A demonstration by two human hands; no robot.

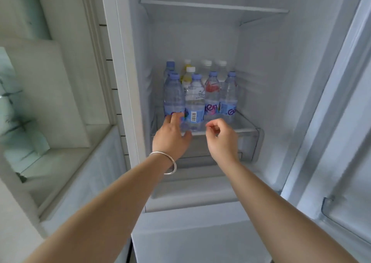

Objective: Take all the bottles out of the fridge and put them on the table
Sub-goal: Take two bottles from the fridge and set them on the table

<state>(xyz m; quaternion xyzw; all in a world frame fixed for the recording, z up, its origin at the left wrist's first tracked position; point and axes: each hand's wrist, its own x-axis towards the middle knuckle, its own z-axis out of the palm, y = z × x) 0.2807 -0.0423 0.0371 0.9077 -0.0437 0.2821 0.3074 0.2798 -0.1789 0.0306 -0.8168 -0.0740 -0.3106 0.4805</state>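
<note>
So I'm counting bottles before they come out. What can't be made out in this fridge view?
- Back row: front bottles hide it, so no exact count.
- Left hand: blurred; grip on the bottle unclear.
- Table: outside the head view.
- Drawer: contents unreadable.

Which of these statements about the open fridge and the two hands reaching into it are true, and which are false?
1. The clear plastic bottles stand upright on a white fridge shelf. True.
2. The left hand wears a thin silver bangle at the wrist. True.
3. The right hand has a bottle in its grip. False: it is loosely curled and holds nothing.
4. Every bottle cap is blue. False: some at the back are white.
5. The glass shelf above the bottles is full. False: nothing shows on it.
</note>
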